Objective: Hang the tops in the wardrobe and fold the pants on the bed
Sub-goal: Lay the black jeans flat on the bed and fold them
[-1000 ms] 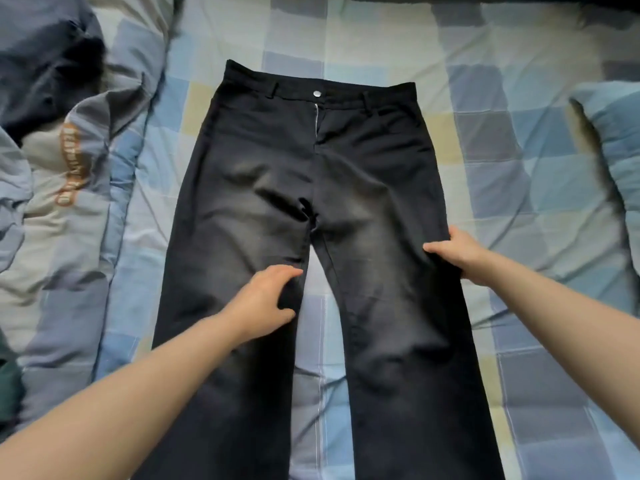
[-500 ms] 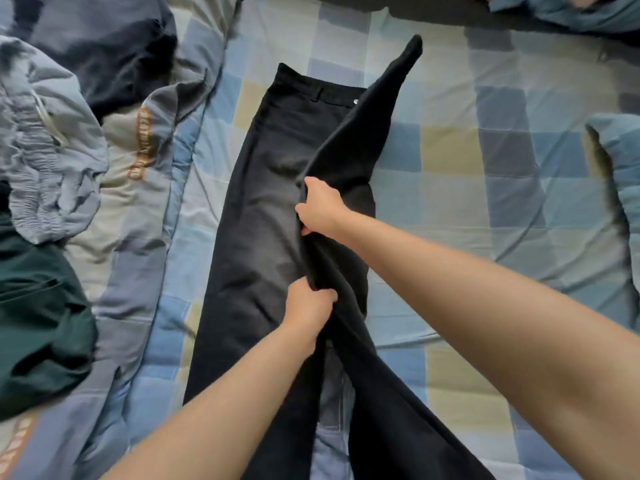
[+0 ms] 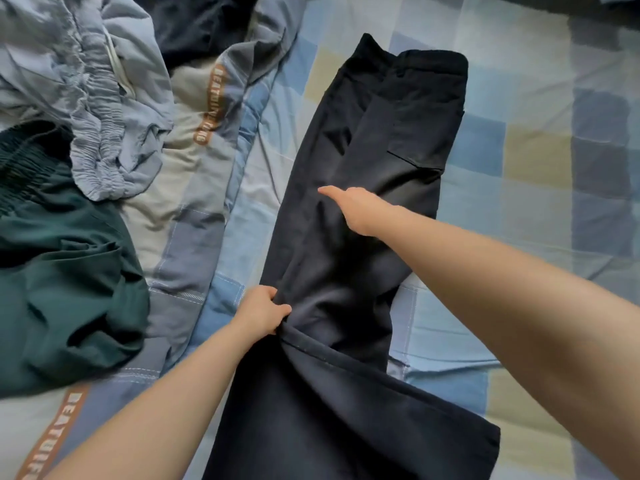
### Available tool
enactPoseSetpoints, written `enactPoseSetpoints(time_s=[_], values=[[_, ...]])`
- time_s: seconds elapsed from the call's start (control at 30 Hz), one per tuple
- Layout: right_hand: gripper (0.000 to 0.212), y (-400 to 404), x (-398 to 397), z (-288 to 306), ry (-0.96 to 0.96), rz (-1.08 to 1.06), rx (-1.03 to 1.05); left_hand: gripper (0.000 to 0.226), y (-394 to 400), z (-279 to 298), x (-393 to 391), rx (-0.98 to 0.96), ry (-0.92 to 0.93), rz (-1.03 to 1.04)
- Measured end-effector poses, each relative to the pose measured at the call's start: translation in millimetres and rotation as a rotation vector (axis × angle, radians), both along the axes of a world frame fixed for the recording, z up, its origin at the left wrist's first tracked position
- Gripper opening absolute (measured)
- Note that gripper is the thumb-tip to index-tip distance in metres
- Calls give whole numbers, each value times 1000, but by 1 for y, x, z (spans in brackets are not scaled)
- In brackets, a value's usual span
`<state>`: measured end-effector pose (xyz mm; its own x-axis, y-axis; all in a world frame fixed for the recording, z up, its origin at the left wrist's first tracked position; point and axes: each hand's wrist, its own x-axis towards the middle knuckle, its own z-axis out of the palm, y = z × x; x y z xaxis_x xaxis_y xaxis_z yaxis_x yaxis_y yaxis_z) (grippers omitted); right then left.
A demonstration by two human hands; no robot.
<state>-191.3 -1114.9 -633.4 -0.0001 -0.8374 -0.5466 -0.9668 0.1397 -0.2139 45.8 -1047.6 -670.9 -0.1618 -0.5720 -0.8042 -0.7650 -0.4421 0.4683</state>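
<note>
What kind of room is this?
Most likely a bedroom: the black pants lie on a checked bedsheet, with a rumpled quilt and a pile of other clothes alongside. No walls or furniture are in view.

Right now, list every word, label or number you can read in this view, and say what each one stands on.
"BEATUIFVL THNG", roughly, blurred orange strip on the grey and blue patchwork quilt, upper strip; spelling uncertain.
"BEATUIF...", same quilt, lower strip, cut off by the frame edge.
Black folded trousers, dark green garment, checked bed sheet: no text seen.
</note>
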Motion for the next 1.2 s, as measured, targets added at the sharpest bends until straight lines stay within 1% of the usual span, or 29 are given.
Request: enactPoseSetpoints(time_s=[0.07, 0.13, 0.2, 0.27, 0.37, 0.43, 0.47, 0.53, 0.57, 0.63, 0.7, 0.73, 0.8, 0.83, 0.87, 0.93, 0.97, 1.0, 1.07, 1.13, 1.2], values=[[75, -18, -8, 2, 160, 116, -34, 9, -14, 2, -13, -67, 28, -80], [72, -34, -19, 2, 277, 144, -69, 10, -33, 7, -33, -140, 137, -35], [66, -50, -32, -3, 316, 110, -81, 16, -57, 2, -56, -195, 227, 39], [62, -59, -42, -8, 359, 76, -100, 22, -77, -1, -76, -216, 271, 70], [62, -74, -52, -12, 427, 54, -156, 6, -96, -5, -92, -285, 297, 42], [63, -80, -64, -14, 456, 23, -178, 17, -100, -3, -91, -279, 324, 14], [62, -82, -72, -15, 484, -4, -211, 19, -104, -1, -89, -244, 365, 20], [57, -83, -82, -13, 508, -87, -309, 21, -112, 4, -79, -146, 469, 90], [55, -88, -85, -12, 500, -125, -386, 23, -119, 7, -74, -129, 495, 131], [52, -100, -78, -12, 474, -145, -562, 24, -128, 8, -67, -130, 475, 157], [38, -114, -67, -15, 403, -130, -660, 21, -132, 4, -64, -113, 424, 147], [31, -120, -64, -18, 362, -85, -635, 17, -133, 1, -66, -88, 405, 154], [28, -127, -65, -31, 313, 63, -445, 10, -133, -4, -72, -53, 391, 205], [31, -128, -67, -34, 301, 115, -347, 15, -134, -8, -77, -73, 383, 232], [33, -131, -71, -35, 288, 134, -313, 19, -138, -10, -84, -129, 361, 243], [35, -135, -79, -31, 282, 140, -373, 15, -145, -12, -96, -270, 301, 205], [38, -139, -81, -26, 296, 132, -406, 9, -149, -12, -100, -321, 275, 180], [43, -142, -86, -21, 315, 113, -420, 8, -152, -10, -102, -358, 270, 181], [54, -149, -102, -11, 367, 65, -359, 19, -161, -9, -100, -401, 305, 240], [66, -156, -118, -8, 373, 71, -271, 22, -167, -13, -94, -370, 307, 243], [74, -165, -126, -7, 342, 91, -242, 21, -167, -15, -89, -201, 324, 227]])
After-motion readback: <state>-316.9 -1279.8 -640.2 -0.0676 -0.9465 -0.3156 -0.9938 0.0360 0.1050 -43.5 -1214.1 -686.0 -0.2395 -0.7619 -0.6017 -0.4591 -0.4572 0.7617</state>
